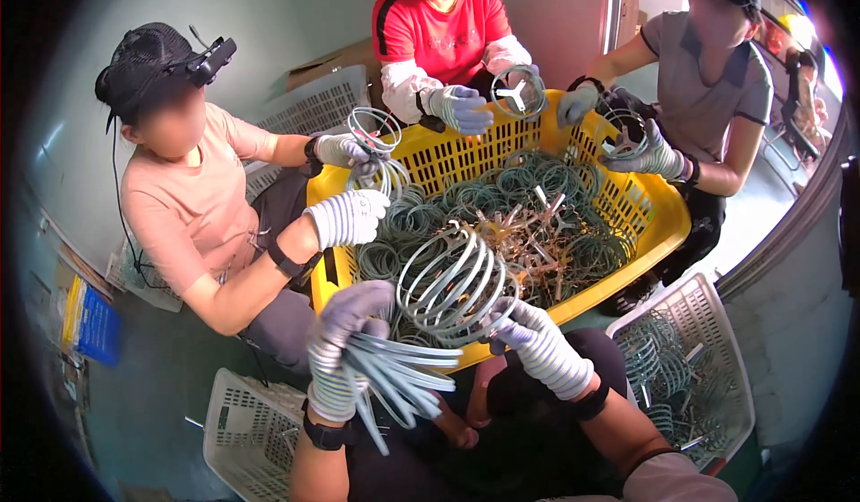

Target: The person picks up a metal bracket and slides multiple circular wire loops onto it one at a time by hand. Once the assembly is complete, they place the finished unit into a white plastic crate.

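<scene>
Left hand (345,345), gloved, fingers curled tight round bunch of flat grey strips (399,372), strips fan out rightward. Right hand (528,332), gloved, fingers pinching edge of wire ring cage (452,283), cage tilted above near rim of yellow basket (658,233). Basket full of wire rings (537,184) and metal pieces. White crates (242,430) beside knees. Three other people in gloves sit round basket, each holding rings.

Grey wire rings (452,283), seemingly stacked, tilted above the yellow basket (667,224).
</scene>
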`<state>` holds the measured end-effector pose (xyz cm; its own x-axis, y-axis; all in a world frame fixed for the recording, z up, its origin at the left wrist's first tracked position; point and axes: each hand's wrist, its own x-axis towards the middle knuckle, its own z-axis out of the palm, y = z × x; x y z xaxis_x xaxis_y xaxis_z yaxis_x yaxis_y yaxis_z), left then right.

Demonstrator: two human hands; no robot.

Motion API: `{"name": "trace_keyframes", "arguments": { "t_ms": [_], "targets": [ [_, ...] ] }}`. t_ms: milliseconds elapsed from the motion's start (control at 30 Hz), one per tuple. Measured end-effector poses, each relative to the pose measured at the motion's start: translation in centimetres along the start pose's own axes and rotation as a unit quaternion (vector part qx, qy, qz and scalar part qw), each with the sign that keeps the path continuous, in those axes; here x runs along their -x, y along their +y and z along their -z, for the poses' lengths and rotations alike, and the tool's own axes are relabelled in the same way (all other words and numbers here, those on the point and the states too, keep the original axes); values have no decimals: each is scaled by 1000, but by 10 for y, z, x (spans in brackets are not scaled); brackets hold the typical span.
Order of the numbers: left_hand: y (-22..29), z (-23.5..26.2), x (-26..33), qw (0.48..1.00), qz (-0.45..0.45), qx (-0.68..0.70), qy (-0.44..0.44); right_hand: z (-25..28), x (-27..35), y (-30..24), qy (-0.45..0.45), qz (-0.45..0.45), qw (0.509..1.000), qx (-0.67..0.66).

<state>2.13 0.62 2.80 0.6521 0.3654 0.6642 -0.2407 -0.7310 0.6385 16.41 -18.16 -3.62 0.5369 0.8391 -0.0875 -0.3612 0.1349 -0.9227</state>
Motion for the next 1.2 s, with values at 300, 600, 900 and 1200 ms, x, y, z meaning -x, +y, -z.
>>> {"name": "trace_keyframes", "arguments": {
  "t_ms": [300,600,900,1200],
  "targets": [
    [-26,7,9,904,302,301,-26,4,1,-3,-95,-41,989,-102],
    [-19,1,11,984,133,115,-10,-6,2,-3,-103,-88,983,-124],
    [-10,-32,5,959,239,136,66,18,0,1,-87,-24,996,-22],
    [-76,23,43,892,213,398,-24,11,-5,-3,-77,70,991,-90]
  ]
}}
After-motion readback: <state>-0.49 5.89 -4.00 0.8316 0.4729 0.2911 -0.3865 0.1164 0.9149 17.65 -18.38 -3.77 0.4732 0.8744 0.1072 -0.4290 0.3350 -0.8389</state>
